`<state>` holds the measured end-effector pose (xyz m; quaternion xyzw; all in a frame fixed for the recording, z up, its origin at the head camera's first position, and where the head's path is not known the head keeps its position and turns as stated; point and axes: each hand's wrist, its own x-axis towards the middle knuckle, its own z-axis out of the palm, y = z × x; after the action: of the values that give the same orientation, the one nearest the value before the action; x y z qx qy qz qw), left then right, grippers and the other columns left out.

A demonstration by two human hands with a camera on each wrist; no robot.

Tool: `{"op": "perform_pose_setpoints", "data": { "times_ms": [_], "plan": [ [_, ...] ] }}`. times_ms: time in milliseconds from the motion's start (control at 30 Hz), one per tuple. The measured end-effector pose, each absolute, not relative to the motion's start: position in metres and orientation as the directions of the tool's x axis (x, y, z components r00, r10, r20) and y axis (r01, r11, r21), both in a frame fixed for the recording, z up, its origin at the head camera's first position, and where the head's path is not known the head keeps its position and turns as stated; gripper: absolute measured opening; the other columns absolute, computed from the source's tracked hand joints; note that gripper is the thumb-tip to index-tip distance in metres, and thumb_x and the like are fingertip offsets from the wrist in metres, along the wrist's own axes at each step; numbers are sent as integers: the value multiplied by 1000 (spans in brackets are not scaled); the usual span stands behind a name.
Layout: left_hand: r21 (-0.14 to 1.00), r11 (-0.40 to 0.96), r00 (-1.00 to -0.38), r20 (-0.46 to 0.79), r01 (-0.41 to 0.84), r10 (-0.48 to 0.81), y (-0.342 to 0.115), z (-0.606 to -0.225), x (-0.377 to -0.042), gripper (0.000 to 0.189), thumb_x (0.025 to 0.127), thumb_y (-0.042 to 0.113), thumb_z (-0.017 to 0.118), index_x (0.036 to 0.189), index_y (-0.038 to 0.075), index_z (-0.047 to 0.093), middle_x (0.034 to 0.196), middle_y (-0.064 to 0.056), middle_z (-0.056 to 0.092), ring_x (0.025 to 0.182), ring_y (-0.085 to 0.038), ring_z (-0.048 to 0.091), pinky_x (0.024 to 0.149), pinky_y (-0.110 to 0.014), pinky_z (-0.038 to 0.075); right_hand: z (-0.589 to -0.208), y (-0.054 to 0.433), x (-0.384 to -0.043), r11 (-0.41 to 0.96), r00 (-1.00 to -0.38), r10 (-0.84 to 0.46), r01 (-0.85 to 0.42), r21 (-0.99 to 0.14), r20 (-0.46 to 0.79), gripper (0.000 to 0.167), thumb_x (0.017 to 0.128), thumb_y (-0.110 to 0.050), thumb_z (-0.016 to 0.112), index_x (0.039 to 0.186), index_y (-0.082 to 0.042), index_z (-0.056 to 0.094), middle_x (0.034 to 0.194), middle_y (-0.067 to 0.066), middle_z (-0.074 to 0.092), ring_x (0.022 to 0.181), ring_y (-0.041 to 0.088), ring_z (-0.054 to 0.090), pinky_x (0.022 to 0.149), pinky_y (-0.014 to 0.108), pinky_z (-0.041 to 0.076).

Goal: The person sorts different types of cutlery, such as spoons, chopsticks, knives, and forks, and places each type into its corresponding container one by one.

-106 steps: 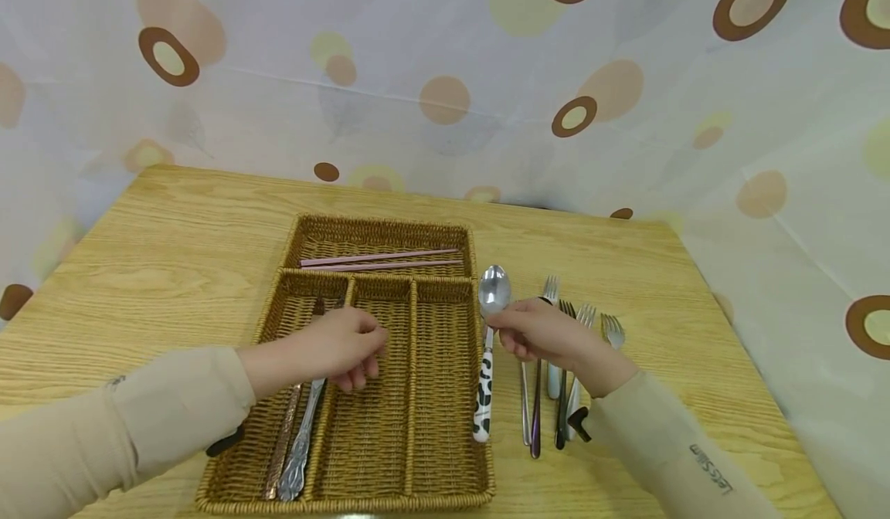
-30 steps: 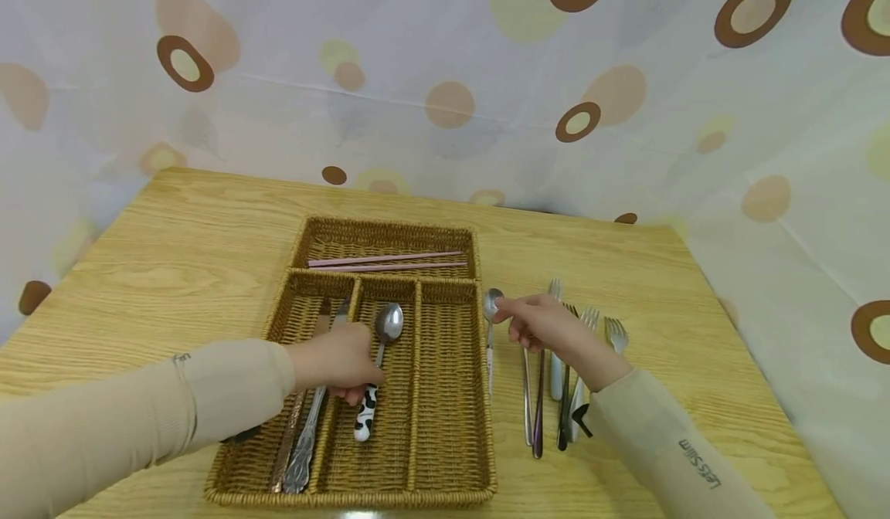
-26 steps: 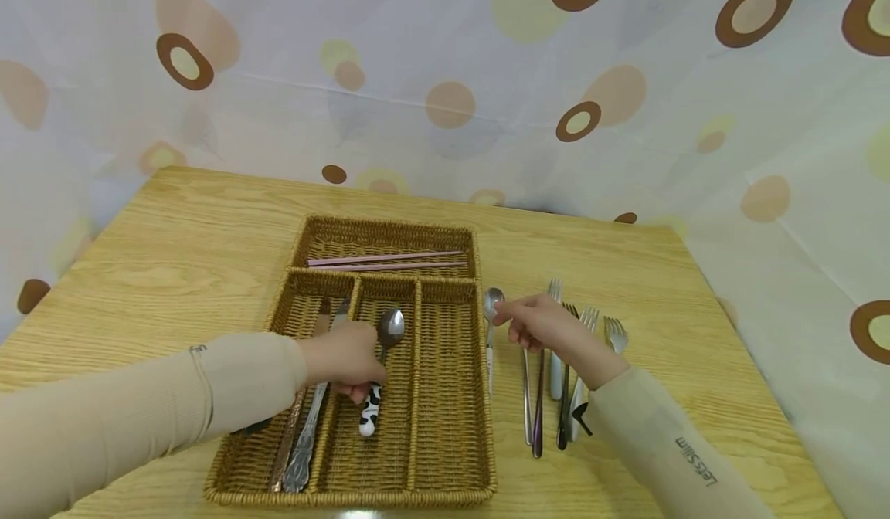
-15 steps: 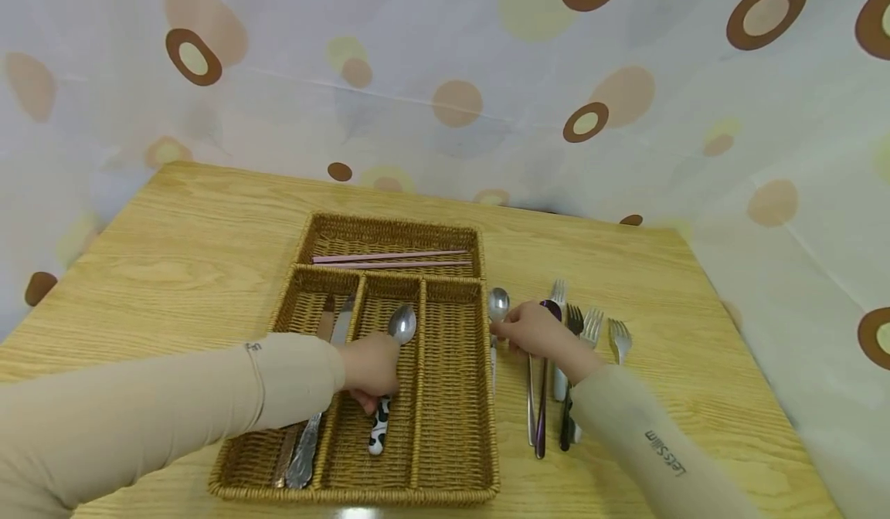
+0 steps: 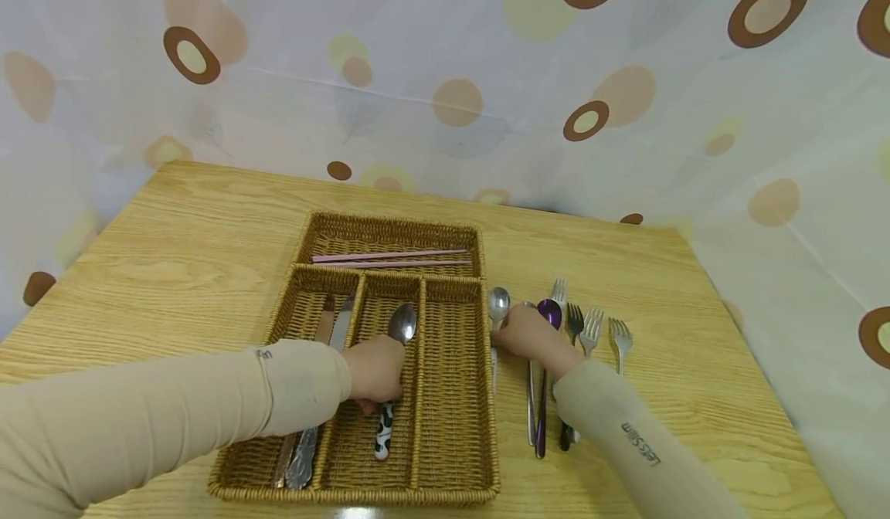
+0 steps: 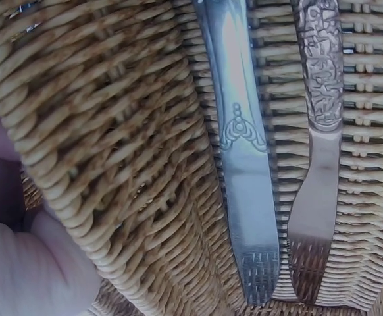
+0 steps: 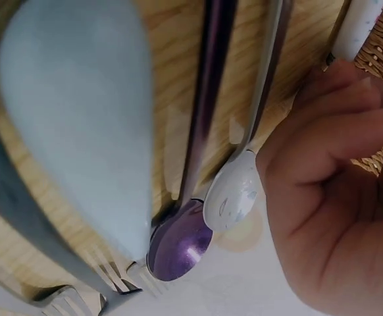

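— Fingers of the left hand [image 5: 375, 368] grasp a cow-print spoon [image 5: 402, 323] in the middle long compartment of a woven tray [image 5: 354, 496], the head view shows. And the right?

— Curled on a white-handled spoon [image 5: 498, 303], which lies along the tray's right edge. Toward the tabletop [image 5: 188, 272]'s right edge come a silver spoon [image 5: 531, 411], a purple spoon [image 5: 548, 313] and several forks [image 5: 592, 326]. Pink chopsticks [image 5: 389, 256] lie in the compartment at the tray's far edge.

— What does the left wrist view catch?

— Two knives [image 6: 251, 191], side by side in the compartment along the tray's left edge, blades toward its far edge. Part of the left hand shows beyond a woven divider [image 6: 112, 151]; its grip is hidden from there.

— And the right wrist?

— Bent fingers of the right hand [image 7: 330, 191] by the white handle, the silver spoon near them, and a blurred pale blue handle [image 7: 79, 125].
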<state>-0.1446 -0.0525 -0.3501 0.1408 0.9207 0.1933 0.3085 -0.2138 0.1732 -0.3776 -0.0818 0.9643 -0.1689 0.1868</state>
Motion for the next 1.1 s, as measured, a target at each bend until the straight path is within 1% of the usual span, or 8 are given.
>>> {"op": "perform_pose_setpoints", "data": {
  "times_ms": [133,200,300,433,633,867,933,1100],
  "plan": [
    [408,894,-774,-501,185,388,-51,-353,-144,32,88,6,61,57,6,55,42,-3,51,35,-9,51,40,-21,45,-378,174,-214,918,-904,-241,-94,-386,-352,37,86,-22,57,54,-14,39,58,1,49,52,13,43,51,23,37],
    [398,896,-774,-497,199,393,-51,-353,-144,32,88,6,61,56,5,55,41,-3,51,35,-9,50,39,-21,45,-379,175,-214,903,-886,-248,-66,-424,-391,40,87,-19,57,51,-14,39,52,-1,46,47,10,39,48,21,35],
    [404,891,-778,-486,205,399,-52,-352,-143,33,88,6,60,55,5,55,41,-2,51,35,-10,51,38,-20,43,-380,179,-215,859,-854,-248,24,-512,-458,41,90,-14,55,49,-12,48,44,-5,44,40,5,37,43,17,34],
    [444,870,-785,-453,212,423,-57,-345,-142,35,89,10,60,55,3,58,41,-4,53,36,-13,53,44,-21,46,-378,188,-216,793,-824,-284,86,-604,-490,27,93,-13,54,71,-2,66,50,-5,52,44,4,45,45,16,38],
    [589,791,-804,-383,168,455,-62,-330,-147,46,95,13,50,52,1,61,39,-1,49,34,-13,46,46,-21,44,-367,197,-213,752,-811,-307,115,-649,-499,25,96,-15,50,79,-2,62,57,-3,52,49,6,46,50,20,40],
    [756,655,-837,-360,-4,411,-67,-322,-153,31,98,16,43,76,4,60,70,-8,66,45,-11,54,41,-19,35,-350,204,-209,671,-795,-325,187,-718,-511,26,98,-16,46,99,6,60,60,-2,53,50,5,44,50,21,40],
    [769,637,-838,-379,-49,393,-67,-320,-153,28,98,17,43,83,4,62,72,-7,66,47,-12,55,42,-19,35,-346,205,-208,652,-791,-339,194,-733,-510,26,98,-16,45,101,6,59,61,-2,53,50,4,43,49,21,40],
    [781,617,-833,-403,-97,379,-63,-319,-150,25,98,20,44,90,5,63,72,-4,66,51,-13,57,44,-19,35,-338,204,-205,604,-780,-371,209,-769,-503,23,99,-17,45,95,1,58,62,-3,51,49,4,41,49,21,39]
  ]
}}
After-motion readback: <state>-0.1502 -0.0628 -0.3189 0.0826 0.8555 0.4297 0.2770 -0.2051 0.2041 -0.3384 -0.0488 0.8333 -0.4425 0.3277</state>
